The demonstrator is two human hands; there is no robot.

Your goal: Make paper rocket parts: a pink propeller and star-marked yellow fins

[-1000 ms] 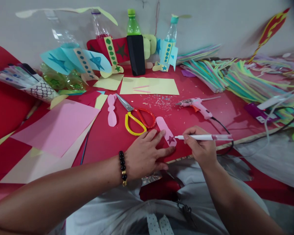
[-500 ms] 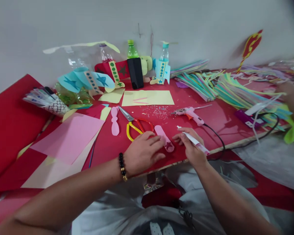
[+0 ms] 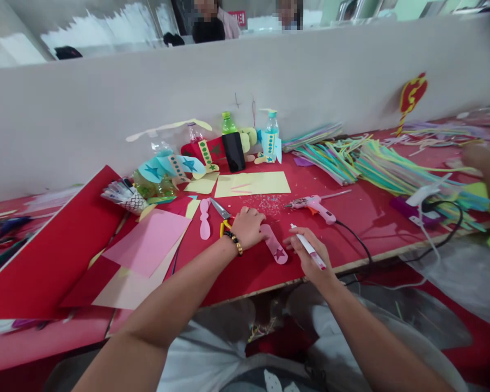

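On red table [image 3: 351,218]: pink paper strip [image 3: 274,245], dark star printed; left hand [image 3: 248,227] pressing, right hand [image 3: 308,256] grasping white pen [image 3: 309,251].

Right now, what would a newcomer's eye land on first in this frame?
The two hands at the red table's near edge: the left hand rests over the scissors, the right hand holds a white pen beside a pink paper strip. Behind them stand decorated bottles against the wall.

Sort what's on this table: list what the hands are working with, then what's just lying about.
In use:
left hand
right hand
white pen, in the right hand
pink paper strip
scissors, under the left hand

Lying about:
glue gun
yellow sheet
decorated bottles
straw piles
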